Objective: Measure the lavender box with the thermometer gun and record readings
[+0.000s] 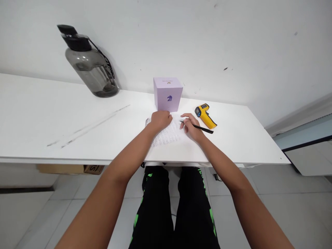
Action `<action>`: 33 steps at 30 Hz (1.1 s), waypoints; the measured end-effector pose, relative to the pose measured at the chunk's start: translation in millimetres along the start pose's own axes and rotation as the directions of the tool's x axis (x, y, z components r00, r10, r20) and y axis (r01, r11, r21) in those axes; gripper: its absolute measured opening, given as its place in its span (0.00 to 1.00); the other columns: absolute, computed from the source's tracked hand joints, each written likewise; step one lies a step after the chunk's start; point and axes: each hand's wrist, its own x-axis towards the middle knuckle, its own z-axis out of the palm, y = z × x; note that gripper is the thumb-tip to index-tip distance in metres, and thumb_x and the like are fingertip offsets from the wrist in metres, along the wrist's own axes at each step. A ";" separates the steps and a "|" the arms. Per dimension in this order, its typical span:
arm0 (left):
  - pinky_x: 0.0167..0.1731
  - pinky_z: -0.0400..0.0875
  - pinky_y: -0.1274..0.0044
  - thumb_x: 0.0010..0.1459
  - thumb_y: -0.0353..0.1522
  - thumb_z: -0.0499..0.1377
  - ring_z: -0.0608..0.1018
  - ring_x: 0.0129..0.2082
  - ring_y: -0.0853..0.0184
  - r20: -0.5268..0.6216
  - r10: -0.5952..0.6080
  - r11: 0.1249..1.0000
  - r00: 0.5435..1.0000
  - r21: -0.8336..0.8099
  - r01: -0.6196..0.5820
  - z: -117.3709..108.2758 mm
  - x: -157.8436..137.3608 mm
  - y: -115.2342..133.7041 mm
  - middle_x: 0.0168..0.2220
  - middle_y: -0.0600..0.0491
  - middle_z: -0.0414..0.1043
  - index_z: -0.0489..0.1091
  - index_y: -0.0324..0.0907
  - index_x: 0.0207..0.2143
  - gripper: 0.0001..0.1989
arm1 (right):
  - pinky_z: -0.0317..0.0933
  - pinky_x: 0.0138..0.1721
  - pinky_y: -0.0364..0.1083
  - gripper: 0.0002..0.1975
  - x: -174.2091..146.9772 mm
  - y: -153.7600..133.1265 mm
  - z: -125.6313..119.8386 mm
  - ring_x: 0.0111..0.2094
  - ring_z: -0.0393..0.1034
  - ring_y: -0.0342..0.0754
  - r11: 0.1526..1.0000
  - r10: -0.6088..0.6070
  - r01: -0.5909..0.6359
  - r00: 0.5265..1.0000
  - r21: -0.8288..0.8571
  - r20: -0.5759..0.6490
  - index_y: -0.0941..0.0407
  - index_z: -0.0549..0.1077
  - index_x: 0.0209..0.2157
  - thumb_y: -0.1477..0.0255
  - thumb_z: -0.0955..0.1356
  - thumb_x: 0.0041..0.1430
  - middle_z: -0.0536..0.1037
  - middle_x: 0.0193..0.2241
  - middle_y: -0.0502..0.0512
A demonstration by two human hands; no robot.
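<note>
On the white table lies a thin, whitish sheet [166,137] with a bumpy, bubble-wrap-like texture. My left hand [160,119] rests on its upper left part, fingers curled under into a fist. Whatever those fingers hold, if anything, is hidden. At the sheet's right edge, my right hand [191,127] grips a slim black pen [204,129], whose tip points left over the sheet. Just behind my left hand stands a lilac box [169,98] with a dark purple emblem. A yellow and black infrared thermometer [206,116] lies to the right of my right hand.
A large grey see-through bottle [90,67] with a black lid stands at the back left, part filled. Dark scuff marks streak the table [64,117]. A white wall [207,45] rises behind. Below the front edge at left is a cardboard box [67,168].
</note>
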 end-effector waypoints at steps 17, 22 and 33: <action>0.36 0.65 0.69 0.67 0.40 0.44 0.79 0.40 0.54 0.020 -0.037 0.999 0.999 0.006 0.037 2.2 3.0 0.2 0.36 0.42 0.79 0.76 0.41 0.36 0.22 | 0.57 0.32 0.45 0.21 -0.1 -5.8 7.5 0.26 0.62 0.44 0.999 0.028 -0.026 0.999 -0.047 0.046 0.53 0.68 0.22 0.53 0.64 0.62 0.69 0.20 0.48; 0.35 0.65 0.69 0.67 0.39 0.45 0.79 0.38 0.54 0.022 -0.031 0.999 0.999 -0.012 0.031 1.3 1.3 1.8 0.35 0.42 0.78 0.76 0.41 0.37 0.22 | 0.56 0.30 0.45 0.22 -0.4 -6.7 10.6 0.25 0.60 0.44 0.992 0.052 -0.042 0.995 -0.122 0.080 0.53 0.64 0.19 0.55 0.64 0.61 0.67 0.19 0.48; 0.34 0.61 0.69 0.67 0.39 0.46 0.78 0.37 0.55 0.028 -0.015 0.999 0.999 -0.034 0.016 1.6 -0.3 4.4 0.32 0.43 0.77 0.74 0.41 0.32 0.20 | 0.55 0.30 0.45 0.21 0.8 1.0 11.6 0.26 0.61 0.43 0.985 0.043 -0.024 0.993 -0.169 0.108 0.54 0.66 0.20 0.57 0.64 0.62 0.68 0.20 0.47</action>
